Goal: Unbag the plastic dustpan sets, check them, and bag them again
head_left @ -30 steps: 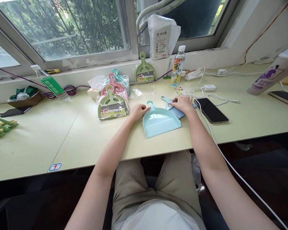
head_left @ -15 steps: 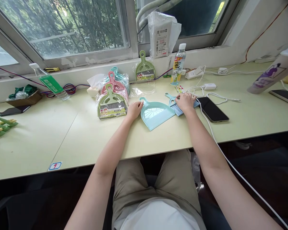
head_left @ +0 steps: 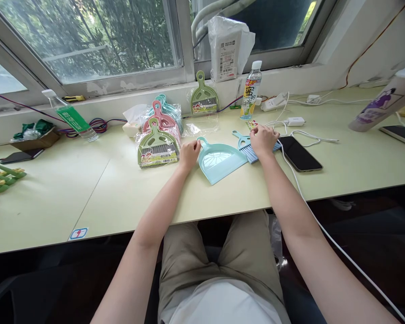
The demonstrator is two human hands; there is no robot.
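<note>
A light blue dustpan (head_left: pixel 224 168) lies flat on the table, its wide edge toward me. At its ring handle, my left hand (head_left: pixel 189 155) is closed, with thumb and forefinger against the handle. To the right lies a blue hand brush (head_left: pixel 251 155) with striped bristles, partly under my right hand (head_left: pixel 264 140). That hand curls over the brush's back; its fingertips are largely hidden. Just beyond them is a small printed card (head_left: pixel 252 124). Left of my left hand stand wrapped dustpan sets, a green one (head_left: pixel 157 150) in front and a pink one (head_left: pixel 160 118) behind.
A black phone (head_left: pixel 299 154) and white cables lie right of the brush. A drink bottle (head_left: pixel 250 92), a power strip (head_left: pixel 273 104) and another wrapped green set (head_left: pixel 204 95) stand behind. At left are a green-labelled bottle (head_left: pixel 72 118) and a small box (head_left: pixel 37 137). A tumbler (head_left: pixel 378 105) leans far right.
My right hand has shifted slightly to the right and away from me over the brush. The left hand, dustpan and brush have hardly moved.
</note>
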